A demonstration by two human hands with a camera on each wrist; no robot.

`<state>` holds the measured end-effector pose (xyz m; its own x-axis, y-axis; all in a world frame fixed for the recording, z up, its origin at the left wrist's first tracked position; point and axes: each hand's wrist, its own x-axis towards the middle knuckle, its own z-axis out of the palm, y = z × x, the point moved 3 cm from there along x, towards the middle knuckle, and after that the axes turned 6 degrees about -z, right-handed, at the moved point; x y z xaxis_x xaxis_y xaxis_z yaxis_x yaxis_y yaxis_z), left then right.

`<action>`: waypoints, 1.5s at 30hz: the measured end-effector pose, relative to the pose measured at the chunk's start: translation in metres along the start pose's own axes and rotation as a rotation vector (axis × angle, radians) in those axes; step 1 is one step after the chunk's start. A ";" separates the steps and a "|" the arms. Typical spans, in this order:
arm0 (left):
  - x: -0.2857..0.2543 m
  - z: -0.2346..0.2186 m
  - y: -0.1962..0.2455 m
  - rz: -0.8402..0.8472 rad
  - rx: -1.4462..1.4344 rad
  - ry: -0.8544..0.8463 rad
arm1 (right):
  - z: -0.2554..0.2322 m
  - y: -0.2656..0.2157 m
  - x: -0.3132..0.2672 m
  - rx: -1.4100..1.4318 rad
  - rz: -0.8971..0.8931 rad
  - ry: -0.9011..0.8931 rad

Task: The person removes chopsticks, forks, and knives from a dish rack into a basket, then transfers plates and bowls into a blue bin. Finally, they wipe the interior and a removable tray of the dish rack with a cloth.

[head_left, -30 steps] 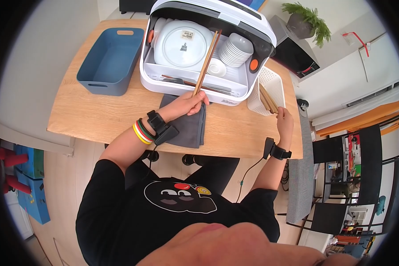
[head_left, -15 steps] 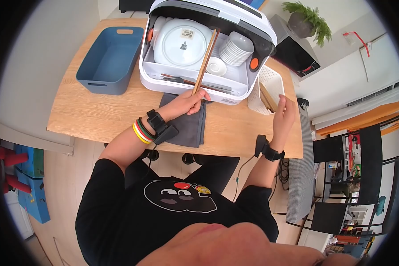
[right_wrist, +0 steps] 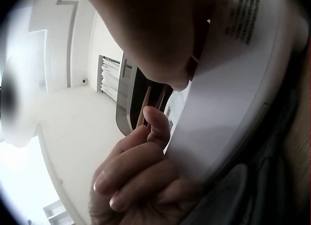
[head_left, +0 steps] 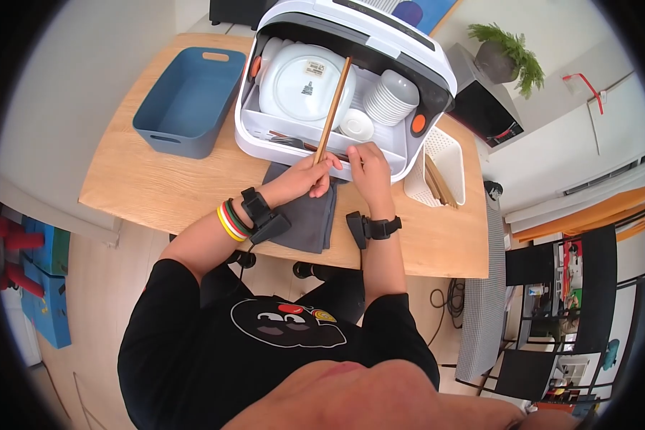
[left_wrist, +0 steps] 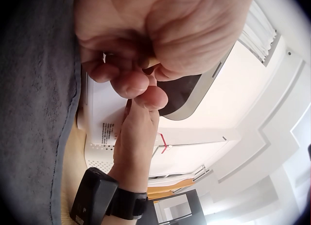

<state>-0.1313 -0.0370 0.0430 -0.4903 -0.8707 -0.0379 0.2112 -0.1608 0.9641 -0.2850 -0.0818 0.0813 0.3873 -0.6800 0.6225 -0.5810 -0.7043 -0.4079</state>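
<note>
In the head view my left hand (head_left: 309, 179) grips wooden chopsticks (head_left: 334, 107) near their lower ends, and they slant up in front of a white plate (head_left: 294, 89). The right hand (head_left: 371, 175) is beside it, its fingertips bent over the front wall of a white dish box (head_left: 265, 153), right at the narrow cutlery compartment. Cutlery (head_left: 287, 140) lies in that compartment, partly hidden by the hands. I cannot tell whether the right fingers hold any of it. In the right wrist view the chopsticks (right_wrist: 144, 106) rise above the left hand (right_wrist: 141, 176).
A white perforated basket (head_left: 455, 154) holding several wooden chopsticks (head_left: 438, 179) stands to the right. On the left is a blue bin (head_left: 183, 107). Stacked bowls (head_left: 393, 100) and a small dish (head_left: 356, 123) sit in the box. A grey cloth (head_left: 304, 222) lies in front.
My right hand has left the chopsticks in the basket and moved left to the front of the dish box. The left hand still holds its chopsticks, and fewer show there now.
</note>
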 end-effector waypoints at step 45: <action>0.001 0.003 0.000 -0.016 0.046 -0.019 | -0.001 0.002 -0.014 -0.430 0.023 -0.027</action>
<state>-0.1338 -0.0364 0.0439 -0.5093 -0.8592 -0.0485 0.1647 -0.1526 0.9745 -0.2926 -0.0734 0.0728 0.3864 -0.7036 0.5963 -0.8328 -0.5441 -0.1023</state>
